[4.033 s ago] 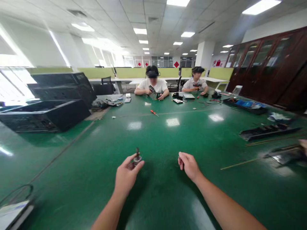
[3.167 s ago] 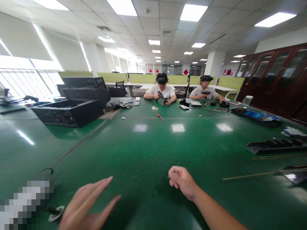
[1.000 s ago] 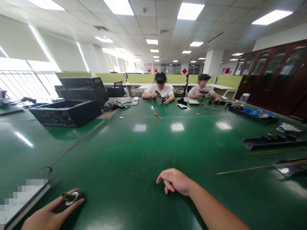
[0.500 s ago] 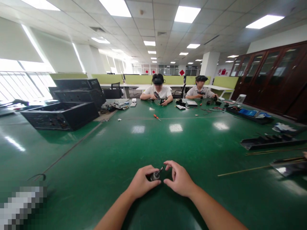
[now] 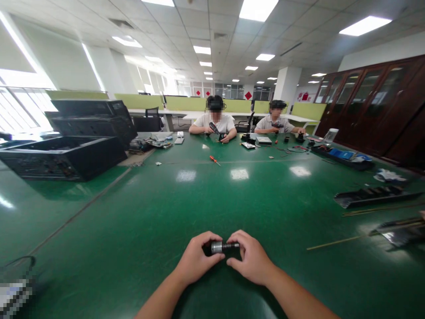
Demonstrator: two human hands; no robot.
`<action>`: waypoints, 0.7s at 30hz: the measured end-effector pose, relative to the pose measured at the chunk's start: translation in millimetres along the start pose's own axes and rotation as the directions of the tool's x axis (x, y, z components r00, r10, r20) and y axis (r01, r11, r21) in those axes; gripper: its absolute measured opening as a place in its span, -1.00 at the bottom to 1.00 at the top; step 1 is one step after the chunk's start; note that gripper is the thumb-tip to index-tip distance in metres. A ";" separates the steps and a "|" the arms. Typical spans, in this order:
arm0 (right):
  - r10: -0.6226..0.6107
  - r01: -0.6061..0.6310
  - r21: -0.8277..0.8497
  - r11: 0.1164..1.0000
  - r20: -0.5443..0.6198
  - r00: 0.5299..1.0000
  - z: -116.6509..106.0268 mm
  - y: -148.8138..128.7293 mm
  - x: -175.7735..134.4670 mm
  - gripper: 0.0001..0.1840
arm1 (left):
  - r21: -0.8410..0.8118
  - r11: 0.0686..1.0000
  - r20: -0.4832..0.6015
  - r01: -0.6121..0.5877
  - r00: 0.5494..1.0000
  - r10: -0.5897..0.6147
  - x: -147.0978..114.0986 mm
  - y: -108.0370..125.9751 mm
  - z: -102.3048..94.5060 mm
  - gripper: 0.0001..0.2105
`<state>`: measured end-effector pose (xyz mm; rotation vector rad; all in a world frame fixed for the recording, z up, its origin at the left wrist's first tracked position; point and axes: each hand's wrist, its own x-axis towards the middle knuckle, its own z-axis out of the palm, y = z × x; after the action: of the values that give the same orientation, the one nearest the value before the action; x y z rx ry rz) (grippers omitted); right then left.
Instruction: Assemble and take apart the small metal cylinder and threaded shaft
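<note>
Low in the middle of the head view, my left hand (image 5: 195, 257) is closed around a small metal cylinder with a thin shaft (image 5: 217, 247); the palm hides its rear end. The shaft points right and lies nearly level, just above the green table (image 5: 166, 208). My right hand (image 5: 249, 258) is beside it with curled fingers, and the shaft's tip reaches in among them. Its thumb stays apart below the shaft. Whether the right fingertips press on the shaft, I cannot tell for certain.
An orange screwdriver (image 5: 214, 160) lies ahead. Dark computer cases (image 5: 66, 159) stand at the left. Two people sit across the table; one holds a power drill (image 5: 214, 128). On the right are a dark metal channel (image 5: 375, 197) and a thin brass-coloured rod (image 5: 332, 243).
The cylinder has turned from pointing up and away to pointing right. My right hand has come to the shaft's tip. The whole view has shifted slightly to the right.
</note>
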<state>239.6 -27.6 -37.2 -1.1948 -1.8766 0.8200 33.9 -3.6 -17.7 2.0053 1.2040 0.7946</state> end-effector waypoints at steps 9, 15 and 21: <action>0.020 -0.019 0.021 1.000 -0.028 0.999 0.5 -0.9 2.0 -0.77 | -0.026 0.999 0.016 -0.026 1.000 0.026 -0.9 -1.1 -0.2 -0.76; 0.046 -0.042 0.094 0.995 -0.037 0.998 1.3 -2.0 2.5 -0.75 | -0.045 0.998 0.012 -0.052 0.999 0.053 -0.3 -2.0 0.2 -0.77; 0.017 -0.013 0.076 0.997 -0.048 0.999 1.1 -3.4 2.6 -0.83 | -0.033 0.996 0.007 -0.087 0.996 0.087 -2.1 -3.0 3.3 -0.75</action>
<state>236.4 -26.4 -34.3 -1.1728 -1.7839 0.8558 34.1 -5.1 -22.4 2.0437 1.0977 0.8418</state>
